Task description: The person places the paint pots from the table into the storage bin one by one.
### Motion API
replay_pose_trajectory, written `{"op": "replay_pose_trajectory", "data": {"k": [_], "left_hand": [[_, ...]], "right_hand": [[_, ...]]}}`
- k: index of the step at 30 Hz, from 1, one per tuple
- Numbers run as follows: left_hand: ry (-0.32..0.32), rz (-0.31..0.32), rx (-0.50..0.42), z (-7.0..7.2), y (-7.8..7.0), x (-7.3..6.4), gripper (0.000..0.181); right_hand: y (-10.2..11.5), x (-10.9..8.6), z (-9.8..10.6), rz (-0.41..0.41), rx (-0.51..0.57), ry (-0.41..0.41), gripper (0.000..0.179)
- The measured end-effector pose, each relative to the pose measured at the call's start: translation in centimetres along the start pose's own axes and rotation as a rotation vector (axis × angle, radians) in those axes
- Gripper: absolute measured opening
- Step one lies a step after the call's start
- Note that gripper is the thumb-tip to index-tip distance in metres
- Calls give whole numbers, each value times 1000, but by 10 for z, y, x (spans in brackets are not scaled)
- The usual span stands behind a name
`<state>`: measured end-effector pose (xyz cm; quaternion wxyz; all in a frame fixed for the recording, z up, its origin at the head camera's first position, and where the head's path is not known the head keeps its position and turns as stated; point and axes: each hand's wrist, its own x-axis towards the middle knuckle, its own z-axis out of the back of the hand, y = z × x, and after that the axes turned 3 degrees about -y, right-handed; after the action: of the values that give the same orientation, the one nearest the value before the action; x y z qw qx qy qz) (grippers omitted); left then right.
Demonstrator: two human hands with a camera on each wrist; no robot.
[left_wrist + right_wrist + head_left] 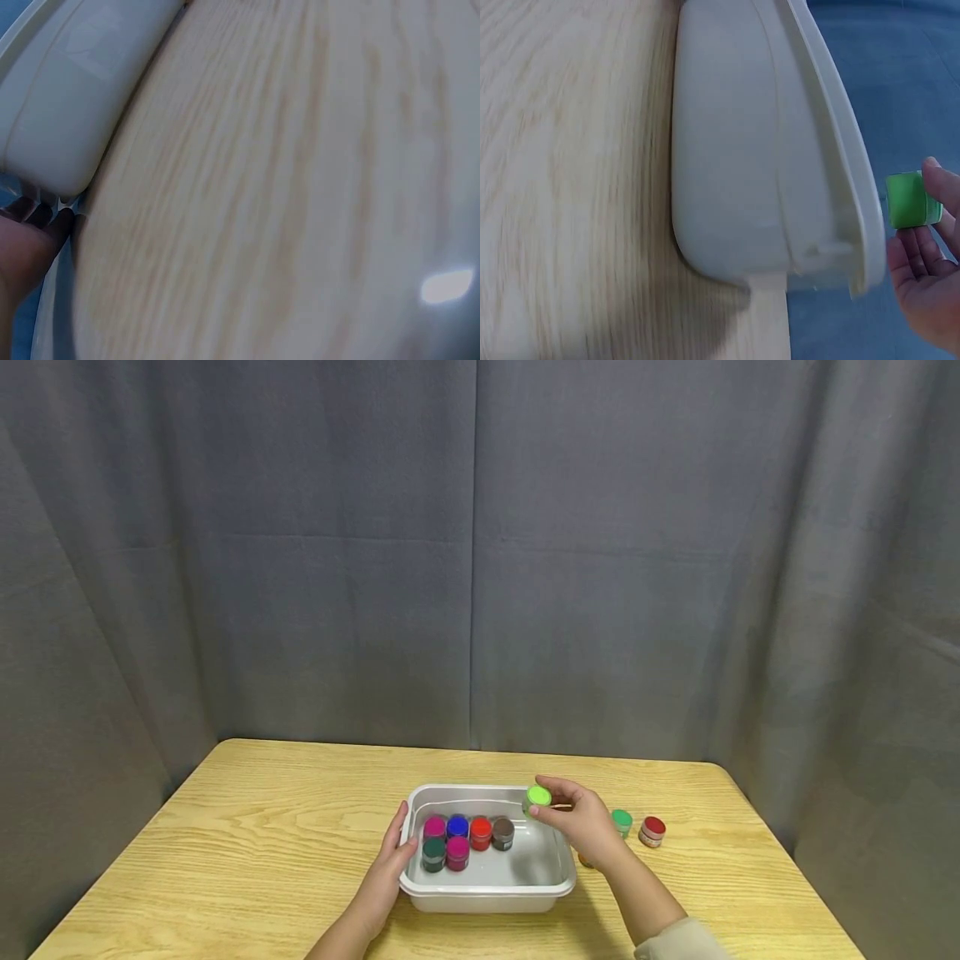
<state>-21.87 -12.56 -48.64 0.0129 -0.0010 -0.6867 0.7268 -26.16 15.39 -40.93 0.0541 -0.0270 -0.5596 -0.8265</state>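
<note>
A white plastic tub (pixel 491 902) holds several small paint jars in two rows: magenta, blue, red and brown behind, a dark green jar (pixel 433 853) and a second magenta jar (pixel 457 852) in front. My left hand (pixel 388 864) grips the tub's left side, thumb over the rim and fingers along the outer wall. Above the tub's back right corner, my right hand (pixel 581 818) pinches a lime green paint jar (pixel 537 799) between thumb and fingers. In the right wrist view this jar (pixel 907 200) sits just beyond the rim level.
On the wooden table (pixel 300 835), right of the tub, stand a green jar (pixel 622 822) and a dark red jar (pixel 652 831). An orange jar (pixel 585 861) is mostly hidden by the right wrist. Grey curtains (pixel 472 568) hang behind and on both sides.
</note>
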Motion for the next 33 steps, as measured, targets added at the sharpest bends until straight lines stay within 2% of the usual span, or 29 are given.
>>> {"op": "replay_pose_trajectory", "data": {"k": [12, 17, 23, 33], "left_hand": [[-1, 8, -7, 0, 1, 0, 63], [4, 4, -5, 1, 0, 0, 62], [2, -4, 1, 1, 0, 0, 62], [6, -16, -9, 1, 1, 0, 63]], "right_hand": [[-3, 6, -36, 20, -20, 110, 46], [-4, 7, -44, 41, -18, 166, 47], [-7, 8, -53, 50, -33, 185, 43], [-11, 10, -63, 108, -141, 255, 38]]}}
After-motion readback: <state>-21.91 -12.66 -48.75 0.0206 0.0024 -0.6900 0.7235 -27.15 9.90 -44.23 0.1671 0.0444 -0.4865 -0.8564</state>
